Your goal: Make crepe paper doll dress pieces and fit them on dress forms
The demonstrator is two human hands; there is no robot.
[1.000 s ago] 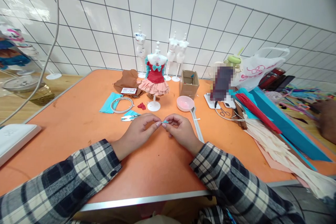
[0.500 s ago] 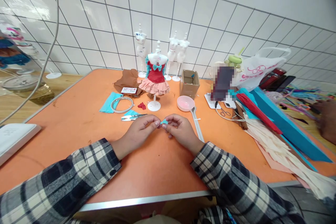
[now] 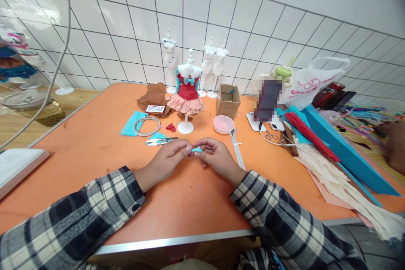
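1. Head view: your orange table (image 3: 95,147) stands against a white tiled wall (image 3: 126,29). A dressed mannequin (image 3: 187,93) and a pink bowl (image 3: 223,124) sit beyond your hands.
2. Since a second ago your hands have barely shifted, but the teal scrap (image 3: 196,149) now looks bunched rather than stretched thin.
3. Your left grip (image 3: 167,158) and right grip (image 3: 215,156) both pinch narrowly on the teal scrap, just above the table's middle, fingertips nearly touching.

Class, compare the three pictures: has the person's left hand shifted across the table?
No. The left hand stays just on the near side of the snips, as before, pinching the small teal piece together with the right hand.
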